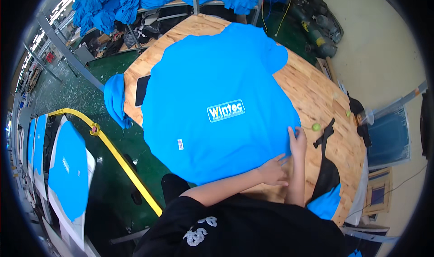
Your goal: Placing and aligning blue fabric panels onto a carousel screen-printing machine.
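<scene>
A large blue fabric piece [194,76] lies spread over the wooden table [307,83], with a white-outlined printed logo in its middle and a small white label lower left. My left hand [273,171] reaches across from the left to the cloth's lower right edge. Its fingers are apart, with the foremost against the fabric. At the cloth's right edge is my right hand [297,143], fingers stretched upward and apart, touching the border. No firm grip shows in either hand.
Right of my hands lie a small green round object [316,127] and a black cloth strip [325,171]. A dark flat device [142,90] is partly under the fabric. A yellow rail [122,157] and boards with blue panels [68,166] stand left. Blue cloth heaps [104,6] fill the back shelf.
</scene>
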`<state>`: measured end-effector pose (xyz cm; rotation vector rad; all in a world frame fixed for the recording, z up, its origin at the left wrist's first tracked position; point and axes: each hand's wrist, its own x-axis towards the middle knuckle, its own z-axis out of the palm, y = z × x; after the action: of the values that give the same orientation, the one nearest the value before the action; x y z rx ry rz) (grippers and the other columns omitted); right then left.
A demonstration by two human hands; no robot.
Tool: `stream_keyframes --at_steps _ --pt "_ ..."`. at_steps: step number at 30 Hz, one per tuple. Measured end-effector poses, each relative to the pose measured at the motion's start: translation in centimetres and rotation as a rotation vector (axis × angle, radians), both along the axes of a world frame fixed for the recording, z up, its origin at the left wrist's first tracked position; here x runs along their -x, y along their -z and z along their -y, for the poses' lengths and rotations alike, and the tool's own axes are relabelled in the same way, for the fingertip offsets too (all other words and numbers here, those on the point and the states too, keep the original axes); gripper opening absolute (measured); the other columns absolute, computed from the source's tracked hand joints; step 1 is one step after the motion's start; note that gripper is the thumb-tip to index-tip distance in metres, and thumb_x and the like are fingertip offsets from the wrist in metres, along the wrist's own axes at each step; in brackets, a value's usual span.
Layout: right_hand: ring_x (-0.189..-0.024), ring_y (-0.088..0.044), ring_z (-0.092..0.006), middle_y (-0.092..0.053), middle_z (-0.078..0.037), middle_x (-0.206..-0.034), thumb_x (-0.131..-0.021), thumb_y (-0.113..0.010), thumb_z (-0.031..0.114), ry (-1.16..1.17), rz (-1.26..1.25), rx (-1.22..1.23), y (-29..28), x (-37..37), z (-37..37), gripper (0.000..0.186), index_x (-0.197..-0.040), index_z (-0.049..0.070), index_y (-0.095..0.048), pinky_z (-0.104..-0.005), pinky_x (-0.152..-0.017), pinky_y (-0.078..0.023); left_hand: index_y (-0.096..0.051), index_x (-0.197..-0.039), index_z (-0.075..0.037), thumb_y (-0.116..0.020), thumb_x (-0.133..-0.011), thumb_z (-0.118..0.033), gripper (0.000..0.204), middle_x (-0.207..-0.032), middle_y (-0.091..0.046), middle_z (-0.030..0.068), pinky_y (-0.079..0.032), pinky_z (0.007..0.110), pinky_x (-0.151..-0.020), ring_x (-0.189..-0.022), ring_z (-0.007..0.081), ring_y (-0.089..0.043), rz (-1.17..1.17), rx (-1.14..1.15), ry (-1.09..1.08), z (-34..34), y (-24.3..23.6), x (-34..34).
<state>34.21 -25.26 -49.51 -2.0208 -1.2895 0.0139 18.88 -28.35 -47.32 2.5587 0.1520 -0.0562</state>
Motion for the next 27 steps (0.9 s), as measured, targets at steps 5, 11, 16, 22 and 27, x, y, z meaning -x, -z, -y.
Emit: stream_keyframes --at_steps 5,11,16,22,27 --pt "-0.059 -0.051 -0.0147 -0.055 -0.006 -0.065 -0.083 -0.064 0.02 -0.005 -0.242 -0.102 2.3 -2.2 -1.7 0.022 -0.075 0.002 -0.053 -0.0286 -0.057 -0.042 -0.061 -0.109 -0.008 -0.047 -0.092 -0.033 0.033 -0.103 -0.063 0.0123 -0.047 0.036 -0.081 -0.095 0.0299 -0.059 0.349 0.595 -0.207 6.3 0.1 8.3" --pt "-0.06 -0.053 -0.0138 -0.056 -0.006 -0.066 -0.083 -0.064 0.019 0.121 -0.203 -0.19 3.6 -6.0 -1.3 0.021 -0.076 0.003 -0.054 -0.0281 -0.057 -0.043 -0.062 -0.103 -0.005 -0.056 -0.087 -0.02 0.022 -0.098 -0.064 0.011 -0.048 0.035 -0.078 -0.09 0.0274 -0.061 0.328 0.359 -1.161 13.1 0.7 22.0" --pt "-0.068 -0.056 -0.0191 -0.06 -0.008 -0.077 -0.08 -0.066 0.019 0.082 -0.302 -0.317 0.4 -3.0 1.3 0.021 -0.087 0.002 -0.057 -0.0306 -0.064 -0.044 -0.062 -0.099 -0.004 -0.06 -0.082 -0.01 0.018 -0.089 -0.063 0.0102 -0.048 0.031 -0.074 -0.082 0.0224 -0.062 0.321 0.288 -1.51 17.3 -0.1 24.4" --pt "-0.093 -0.052 -0.0266 -0.057 -0.008 -0.098 -0.069 -0.074 0.025 -0.844 0.339 -0.139 -2.5 9.6 7.7 0.04 -0.102 0.01 -0.06 -0.0362 -0.082 -0.041 -0.062 -0.098 -0.003 -0.06 -0.082 -0.01 0.018 -0.092 -0.063 0.0111 -0.047 0.035 -0.077 -0.087 0.0271 -0.06 0.324 0.2 -1.373 17.5 -0.1 23.5" --pt "-0.093 -0.052 -0.0264 -0.056 -0.005 -0.099 -0.063 -0.076 0.027 -0.984 0.17 -0.162 -2.6 11.4 8.4 0.036 -0.094 0.013 -0.062 -0.0376 -0.08 -0.041 -0.062 -0.094 -0.005 -0.06 -0.081 -0.014 0.016 -0.089 -0.063 0.0089 -0.045 0.036 -0.073 -0.083 0.0267 -0.06 0.268 0.05 -1.378 18.6 -0.1 26.2"
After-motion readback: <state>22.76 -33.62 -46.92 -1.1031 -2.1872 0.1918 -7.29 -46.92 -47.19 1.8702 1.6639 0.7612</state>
